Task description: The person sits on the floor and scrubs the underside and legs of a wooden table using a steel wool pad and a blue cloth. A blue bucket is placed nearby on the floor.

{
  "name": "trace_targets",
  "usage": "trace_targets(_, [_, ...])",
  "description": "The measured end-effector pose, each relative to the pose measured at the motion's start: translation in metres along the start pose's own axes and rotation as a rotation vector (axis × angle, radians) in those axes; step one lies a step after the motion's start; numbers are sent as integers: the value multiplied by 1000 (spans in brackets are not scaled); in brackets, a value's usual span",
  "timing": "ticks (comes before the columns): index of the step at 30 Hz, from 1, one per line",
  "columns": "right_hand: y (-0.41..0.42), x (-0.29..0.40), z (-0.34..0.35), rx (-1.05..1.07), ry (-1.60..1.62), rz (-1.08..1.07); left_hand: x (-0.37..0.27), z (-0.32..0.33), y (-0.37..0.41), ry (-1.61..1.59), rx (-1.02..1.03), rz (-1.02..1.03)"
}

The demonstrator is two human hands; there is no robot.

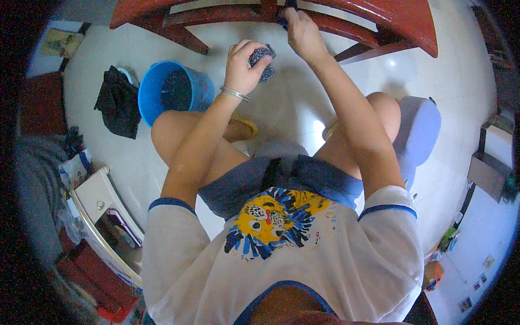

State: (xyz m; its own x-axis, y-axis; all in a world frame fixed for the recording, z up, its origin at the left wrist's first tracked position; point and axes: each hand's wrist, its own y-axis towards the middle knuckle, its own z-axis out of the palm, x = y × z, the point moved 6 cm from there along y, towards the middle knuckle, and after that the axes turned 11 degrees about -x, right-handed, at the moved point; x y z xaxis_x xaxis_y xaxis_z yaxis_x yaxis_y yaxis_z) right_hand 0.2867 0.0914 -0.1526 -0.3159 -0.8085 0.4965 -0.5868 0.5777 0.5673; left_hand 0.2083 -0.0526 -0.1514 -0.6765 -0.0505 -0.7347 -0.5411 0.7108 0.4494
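Note:
In my left hand (pixel 243 67) is a dark grey speckled scrubbing pad or wadded cloth (pixel 267 65), held between thumb and fingers above the tiled floor. A metal bangle circles that wrist. My right hand (pixel 304 34) is closed around a dark item (pixel 283 19), mostly hidden by the fingers, right against the rail of a reddish-brown wooden piece of furniture (pixel 219 15). What that dark item is, I cannot tell. The furniture's curved top edge and slanting legs span the far side, beyond both hands.
A blue plastic bucket (pixel 203 87) with a dark interior stands left of my knees. Beside it a black cloth or bag (pixel 120 107) hangs over a pale rounded object. A lavender padded item (pixel 420 126) sits by my right knee. A white drawer cabinet (pixel 95 191) stands at left.

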Motion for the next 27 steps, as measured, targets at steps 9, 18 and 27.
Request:
trace_targets(9, [-41,-32,-59,39,46,390,-15,23,5,-163,29,-92])
trace_targets(18, [-66,-77,-104,-195,1185,1079,-55,65,-1,-484,387,-132])
trace_targets(27, [-54,-16,-84,91,1248,1006,-66,84,-24,-718,580,-493])
